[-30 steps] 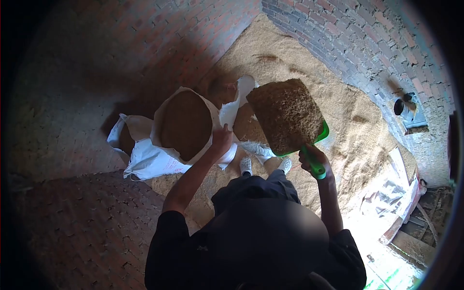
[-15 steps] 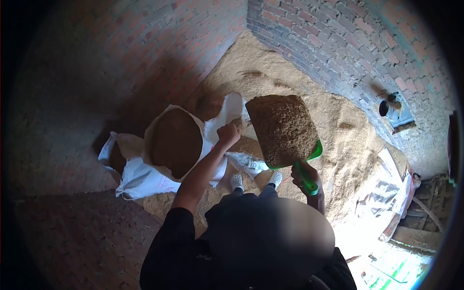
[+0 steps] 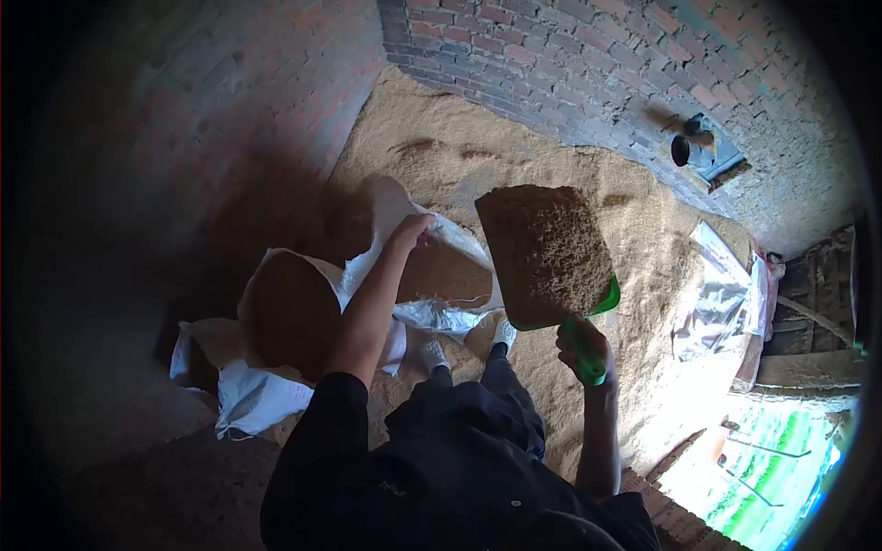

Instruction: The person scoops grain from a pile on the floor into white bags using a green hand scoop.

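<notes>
My right hand (image 3: 586,352) is wrapped round the handle of a green scoop (image 3: 614,296). A heap of loose tan, husk-like material (image 3: 556,253) fills its wide pan, which hangs just right of an open white sack (image 3: 450,317). My left hand (image 3: 415,230) is closed on the far rim of that sack, and its fingertips are partly hidden. Brown material shows inside the sack's mouth. To the left of my left forearm stands a second sack (image 3: 322,266), full of the same sort of material.
Another white sack (image 3: 262,399) slumps at the far left. Loose material (image 3: 514,156) covers the floor up to the brick walls (image 3: 551,69). A pipe (image 3: 684,150) juts from the right wall. Crumpled plastic sheeting (image 3: 726,298) lies at the right, near a bright opening.
The view has shifted and tilted. My left hand now has the sack's rim drawn out, and its mouth shows wider. The loaded scoop stays close to the sack's right side.
</notes>
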A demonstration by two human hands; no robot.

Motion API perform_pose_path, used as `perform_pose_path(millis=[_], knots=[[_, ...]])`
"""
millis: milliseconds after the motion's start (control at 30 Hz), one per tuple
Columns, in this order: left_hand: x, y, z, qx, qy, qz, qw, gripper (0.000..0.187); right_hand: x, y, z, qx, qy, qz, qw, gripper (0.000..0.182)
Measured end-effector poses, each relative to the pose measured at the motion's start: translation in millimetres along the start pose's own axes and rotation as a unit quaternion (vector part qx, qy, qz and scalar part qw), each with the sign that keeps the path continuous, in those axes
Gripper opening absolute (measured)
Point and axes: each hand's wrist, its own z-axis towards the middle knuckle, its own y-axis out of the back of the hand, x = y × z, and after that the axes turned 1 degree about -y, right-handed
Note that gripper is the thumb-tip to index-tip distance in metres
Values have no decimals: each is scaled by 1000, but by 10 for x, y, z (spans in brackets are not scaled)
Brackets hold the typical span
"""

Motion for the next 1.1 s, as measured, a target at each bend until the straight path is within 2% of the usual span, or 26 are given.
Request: perform_pose_path(millis=[67,100,133,200,233,300,333,400,433,467,500,533,600,633,700,733,800,833,867,900,933,1000,1033,1067,1100], knots=[[-229,-22,63,52,29,-268,962,41,-33,7,11,-24,-8,6,1000,16],[-366,-55,61,108,24,-257,960,53,-25,22,-7,-25,-4,4,1000,16],[-477,-114,20,111,21,-259,959,53,-3,25,-17,-30,2,1,1000,16],[-643,-219,-146,146,-66,-202,966,60,16,-4,-9,-35,7,-4,999,16],[-679,-242,-259,145,-66,-203,966,60,29,-35,7,-38,8,-5,999,16],[-651,-216,-490,93,-99,-40,990,66,42,-97,59,-38,3,-6,999,16],[-494,-189,-418,86,-100,-40,990,66,61,-132,106,-29,-3,-16,999,17],[-78,-139,-311,-10,-229,178,957,68,92,-186,210,-17,-16,-30,999,17],[-52,-64,-600,17,-181,165,970,71,86,-209,264,-18,-23,-43,999,17],[83,-51,-765,10,-174,159,972,71,97,-233,321,-19,-32,-59,998,16],[228,-62,-915,-75,-268,278,919,71,118,-252,383,-16,-43,-64,997,16],[392,-105,-1085,-156,-351,391,836,71,118,-267,444,-2,-55,-59,997,16],[651,-443,-1565,-177,-278,356,874,73,112,-349,528,15,-79,-61,995,15],[704,-505,-1765,-186,-269,351,878,73,82,-412,572,23,-76,-90,993,15],[736,-523,-2123,-88,-259,386,881,75,6,-498,674,35,-81,-123,988,14],[687,-515,-2245,-94,-252,381,885,75,-13,-512,752,44,-88,-131,987,15],[615,-481,-2451,-19,-211,409,888,77,-92,-494,920,53,-100,-142,983,15],[642,-449,-2554,-17,-251,412,876,62,-141,-479,1020,58,-74,-187,978,16],[726,-467,-2552,-21,-247,409,878,62,-165,-458,1101,61,-41,-227,971,19],[811,-496,-2551,-61,-317,412,852,47,-171,-469,1146,49,-29,-290,955,28],[886,-519,-2539,-102,-385,414,819,33,-193,-479,1209,52,-33,-292,954,28],[956,-565,-2519,-120,-392,409,815,27,-279,-427,1355,-30,17,-528,848,36],[961,-587,-2518,-132,-404,405,810,20,-367,-372,1436,-31,64,-623,779,45],[954,-606,-2503,-129,-405,407,809,20,-415,-298,1459,-34,64,-621,781,45],[953,-625,-2471,-139,-427,362,817,16,-495,-394,1410,-63,125,-732,667,54]])
